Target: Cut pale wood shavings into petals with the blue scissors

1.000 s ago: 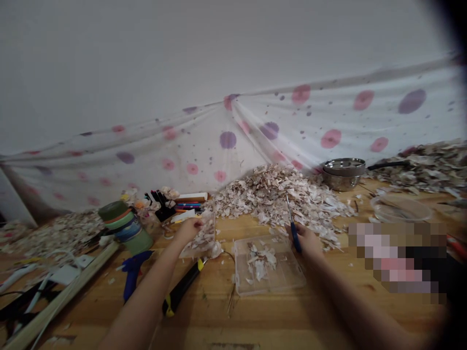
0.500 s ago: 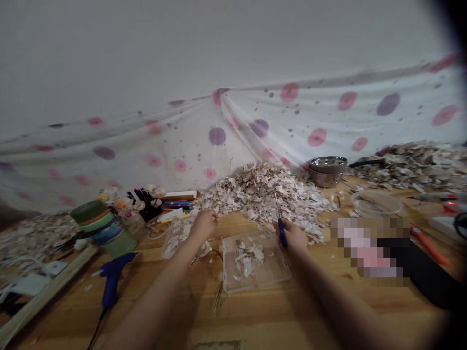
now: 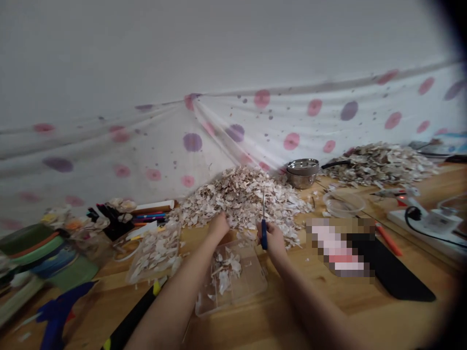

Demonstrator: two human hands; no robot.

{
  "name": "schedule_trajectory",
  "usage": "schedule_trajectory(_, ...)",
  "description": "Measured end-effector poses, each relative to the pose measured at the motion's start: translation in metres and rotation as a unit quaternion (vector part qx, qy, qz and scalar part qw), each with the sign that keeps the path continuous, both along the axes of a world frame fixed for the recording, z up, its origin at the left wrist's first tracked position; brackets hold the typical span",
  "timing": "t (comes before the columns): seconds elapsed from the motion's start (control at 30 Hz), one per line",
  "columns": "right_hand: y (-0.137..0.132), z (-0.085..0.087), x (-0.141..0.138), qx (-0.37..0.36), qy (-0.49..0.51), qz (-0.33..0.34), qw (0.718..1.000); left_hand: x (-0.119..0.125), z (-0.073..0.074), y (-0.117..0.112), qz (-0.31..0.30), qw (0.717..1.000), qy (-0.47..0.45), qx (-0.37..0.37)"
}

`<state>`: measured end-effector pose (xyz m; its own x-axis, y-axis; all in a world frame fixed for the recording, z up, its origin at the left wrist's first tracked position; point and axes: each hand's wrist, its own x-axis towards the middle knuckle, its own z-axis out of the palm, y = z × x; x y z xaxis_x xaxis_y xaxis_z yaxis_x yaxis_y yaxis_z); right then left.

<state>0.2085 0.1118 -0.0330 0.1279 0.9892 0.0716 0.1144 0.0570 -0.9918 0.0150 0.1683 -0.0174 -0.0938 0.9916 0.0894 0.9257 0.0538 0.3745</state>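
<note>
My right hand (image 3: 274, 237) grips a slim tool by its blue handle (image 3: 264, 236), its thin metal end upright; I cannot make out its exact kind. At the near edge of a heap of pale, flaky pieces (image 3: 237, 194), my left hand (image 3: 219, 224) has its fingers curled in, and what they hold is hidden. Between my forearms lies a clear plastic compartment box (image 3: 248, 282) with some flakes in its left part. Left of it, a clear bag or tray of similar flakes (image 3: 156, 253) rests on the table.
A metal pot (image 3: 302, 174) stands behind the heap, beside a second flake pile (image 3: 383, 165). At right are a clear round lid (image 3: 344, 203), a black flat object (image 3: 394, 272) and a power strip (image 3: 426, 228). A blue glue gun (image 3: 58, 311) and green container (image 3: 47, 253) occupy the left.
The view has turned right, so the table items appear further left. My left hand has moved to the heap's edge. The blue-handled tool stays in my right hand, now held more upright.
</note>
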Motion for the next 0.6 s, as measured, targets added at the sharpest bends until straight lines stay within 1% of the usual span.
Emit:
schedule_trajectory(0.1, 0.003, -0.002, 0.0, -0.001, 0.025, -0.008, 1.0, -0.003, 0.001, 0.0, 0.011, 0.999, 0.035, 0.006)
schedule_trajectory(0.33, 0.0, 0.002, -0.002, -0.004, 0.068, -0.002, 0.998, 0.004, 0.004, -0.01, -0.036, 0.995, 0.081, 0.038)
schedule_trajectory(0.47, -0.001, 0.003, -0.003, -0.008, 0.078, 0.007, 0.997, 0.005, 0.003, -0.011, -0.034, 0.996, 0.068, 0.042)
schedule_trajectory(0.6, -0.001, 0.002, -0.003, -0.016, 0.086, 0.013, 0.996, 0.001, 0.006, -0.013, -0.022, 0.998, 0.023, 0.048)
